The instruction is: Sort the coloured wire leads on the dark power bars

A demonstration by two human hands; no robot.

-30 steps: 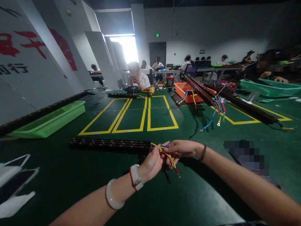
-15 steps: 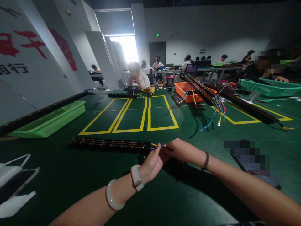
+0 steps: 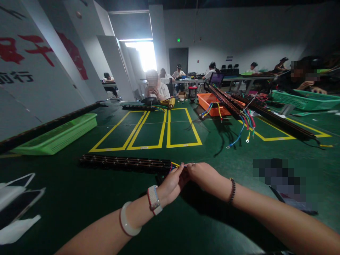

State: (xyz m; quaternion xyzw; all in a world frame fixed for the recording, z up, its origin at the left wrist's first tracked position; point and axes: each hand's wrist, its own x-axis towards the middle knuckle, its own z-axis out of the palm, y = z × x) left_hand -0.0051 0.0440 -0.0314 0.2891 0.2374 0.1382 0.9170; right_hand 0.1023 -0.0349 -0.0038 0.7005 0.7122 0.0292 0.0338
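Note:
A long black strip with copper-coloured lines point(image 3: 124, 163) lies across the green table in front of me. Coloured wires point(image 3: 174, 165), yellow and blue among them, come out of its right end. My left hand point(image 3: 174, 182) is closed around these wires just beyond the strip. Touching it on the right, my right hand point(image 3: 203, 175) is closed in a pinch, its fingertips meeting the left fingers at the wires. The wire ends are hidden inside the two hands.
Yellow-taped rectangles point(image 3: 183, 127) mark the table ahead. A green basket point(image 3: 58, 136) with a long strip on it stands left, an orange basket point(image 3: 205, 102) under more wired strips right. A phone-like device point(image 3: 16, 209) lies near left. A co-worker point(image 3: 156, 88) sits opposite.
My right hand has turned and dropped slightly, its fingers now curled closer over the wires. The left hand and the black strip have hardly moved.

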